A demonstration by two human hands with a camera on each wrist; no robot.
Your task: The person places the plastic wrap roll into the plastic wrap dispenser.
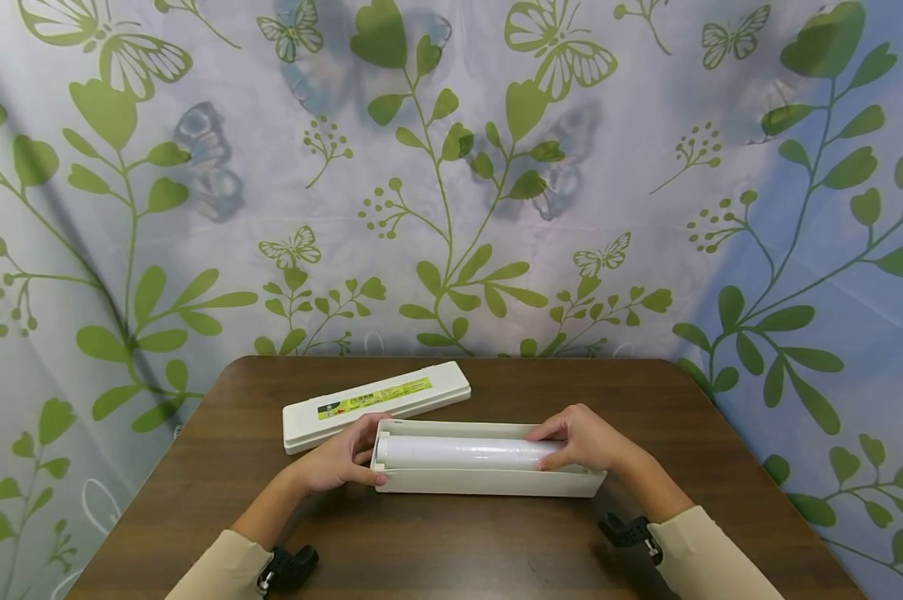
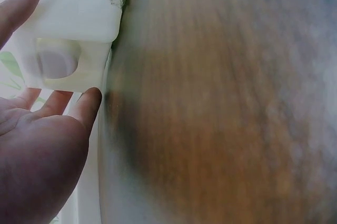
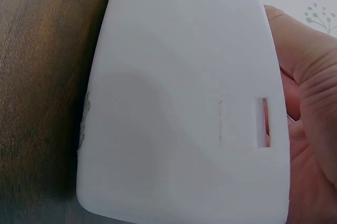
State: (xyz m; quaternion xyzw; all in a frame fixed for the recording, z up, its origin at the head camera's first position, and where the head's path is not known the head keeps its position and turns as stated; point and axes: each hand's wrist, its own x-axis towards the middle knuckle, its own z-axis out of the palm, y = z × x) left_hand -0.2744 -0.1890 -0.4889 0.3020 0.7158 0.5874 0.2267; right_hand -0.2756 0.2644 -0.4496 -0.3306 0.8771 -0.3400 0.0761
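A long white box (image 1: pixel 489 482) without its lid stands on the table, with a roll of clear film (image 1: pixel 459 452) lying inside it. My left hand (image 1: pixel 341 457) grips the box's left end, thumb on the front wall and fingers round the end; the left wrist view has this hand (image 2: pixel 47 145) at the end face of the box (image 2: pixel 79 18). With my right hand (image 1: pixel 588 442) I pinch the roll's right end between thumb and fingers, inside the box. In the right wrist view, the box (image 3: pixel 174 97) hides part of that hand (image 3: pixel 316 108).
Behind the box to the left, a white lid (image 1: pixel 376 404) with a green and yellow label lies at a slant on the brown wooden table (image 1: pixel 481 550). A patterned curtain (image 1: pixel 466 200) hangs behind the table.
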